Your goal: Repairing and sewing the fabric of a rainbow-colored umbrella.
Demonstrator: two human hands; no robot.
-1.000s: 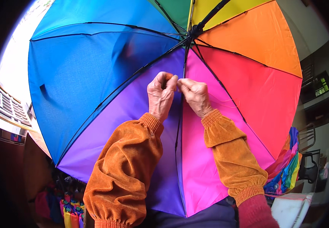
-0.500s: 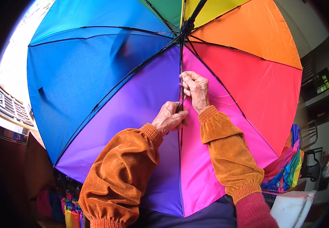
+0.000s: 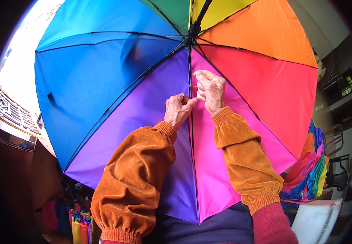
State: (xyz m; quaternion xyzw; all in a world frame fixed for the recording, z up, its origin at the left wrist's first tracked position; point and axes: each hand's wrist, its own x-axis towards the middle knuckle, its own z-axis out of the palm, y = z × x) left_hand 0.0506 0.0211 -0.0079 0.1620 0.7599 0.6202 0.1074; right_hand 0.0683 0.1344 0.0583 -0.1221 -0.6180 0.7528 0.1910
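Observation:
An open umbrella [image 3: 102, 81] with rainbow panels spreads in front of me, its inside toward me. My right hand [image 3: 211, 91] is closed in a pinch over the pink panel, just right of a black rib [image 3: 192, 138]. A thin reddish thread [image 3: 194, 86] runs from that rib to the right hand, and a loose loop of it hangs to the right of the fingers. A fine needle-like sliver seems to stick up above the fingertips. My left hand [image 3: 178, 109] is pinched at the same rib, lower and to the left; what its fingertips hold is hidden.
The black hub [image 3: 193, 33] and shaft [image 3: 202, 14] stand at the top, with ribs fanning out. Folded rainbow umbrellas [image 3: 306, 171] lie at the right, above a white box-like thing [image 3: 314, 219]. More colourful cloth [image 3: 80, 227] is at lower left. A dark chair [image 3: 338, 175] stands far right.
My left hand has moved up along the rib, and its fingers now pinch close to the right hand. The right hand has risen slightly. The umbrella has shifted a little.

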